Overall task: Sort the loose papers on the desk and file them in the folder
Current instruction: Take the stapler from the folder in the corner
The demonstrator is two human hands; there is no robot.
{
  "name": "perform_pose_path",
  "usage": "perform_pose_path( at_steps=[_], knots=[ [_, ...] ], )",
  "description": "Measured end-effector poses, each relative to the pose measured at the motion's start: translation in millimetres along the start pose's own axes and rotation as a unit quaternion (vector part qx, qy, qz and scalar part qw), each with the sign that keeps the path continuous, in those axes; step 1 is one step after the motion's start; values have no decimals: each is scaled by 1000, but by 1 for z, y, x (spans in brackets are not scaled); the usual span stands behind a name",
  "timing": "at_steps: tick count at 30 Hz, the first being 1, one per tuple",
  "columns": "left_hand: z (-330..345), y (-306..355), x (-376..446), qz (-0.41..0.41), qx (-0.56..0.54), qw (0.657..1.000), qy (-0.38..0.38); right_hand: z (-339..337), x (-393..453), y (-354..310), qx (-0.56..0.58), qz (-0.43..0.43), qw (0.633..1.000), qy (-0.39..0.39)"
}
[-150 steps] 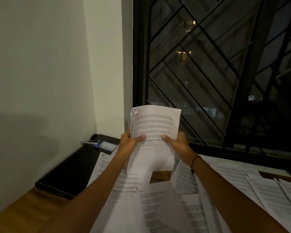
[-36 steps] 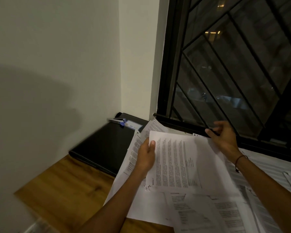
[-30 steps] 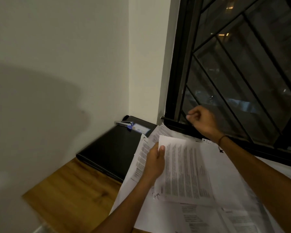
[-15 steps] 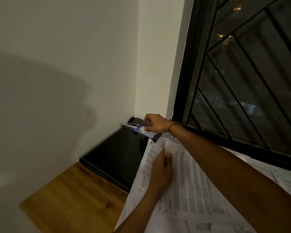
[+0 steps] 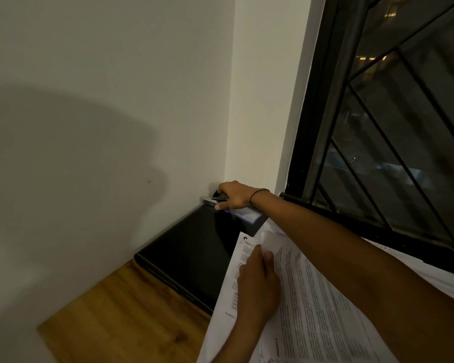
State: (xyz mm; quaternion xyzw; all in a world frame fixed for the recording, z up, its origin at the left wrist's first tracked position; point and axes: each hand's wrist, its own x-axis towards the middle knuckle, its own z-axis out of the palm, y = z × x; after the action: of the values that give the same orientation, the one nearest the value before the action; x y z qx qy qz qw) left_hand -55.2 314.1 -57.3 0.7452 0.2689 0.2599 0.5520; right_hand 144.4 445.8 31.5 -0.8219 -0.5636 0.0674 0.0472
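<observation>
1. Papers (image 5: 307, 305) lie on the desk (image 5: 121, 315), pinned flat under the left hand (image 5: 260, 286), likely to keep the sorted set from sliding.
2. Right hand (image 5: 235, 196), beyond that grip, curls round a stapler (image 5: 212, 200) lying on the black folder (image 5: 194, 255).
3. Judged purpose: stapling sheets before filing.
4. Print on the papers is too small to read.

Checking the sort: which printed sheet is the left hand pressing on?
The top sheet, overlapping the outer page beside the black folder; left hand rests on it.
</observation>
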Motion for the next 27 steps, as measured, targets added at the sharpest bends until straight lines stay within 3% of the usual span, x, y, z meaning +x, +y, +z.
perform_pose_path(
  at_steps=[8, 14, 16, 21, 24, 27],
  knots=[
    [-4, 2, 1, -4, -20, 1000, -4, 8, 13, -8, -45, -1, 999, 0],
    [-9, 2, 2, 31, -46, 998, -24, -11, -29, 9, 78, 37, 996, 30],
    [-9, 3, 2, 33, -38, 998, -32, -21, -54, 14, 188, 63, 978, 66],
    [-9, 6, 2, 37, -33, 998, -42, -39, -128, 17, 477, 89, 866, 118],
    [-9, 8, 3, 50, -11, 998, -44, -43, -162, 15, 521, 81, 842, 111],
    [-7, 8, 3, 56, 1, 998, -38, -45, -180, 11, 503, 87, 854, 105]
  ],
)
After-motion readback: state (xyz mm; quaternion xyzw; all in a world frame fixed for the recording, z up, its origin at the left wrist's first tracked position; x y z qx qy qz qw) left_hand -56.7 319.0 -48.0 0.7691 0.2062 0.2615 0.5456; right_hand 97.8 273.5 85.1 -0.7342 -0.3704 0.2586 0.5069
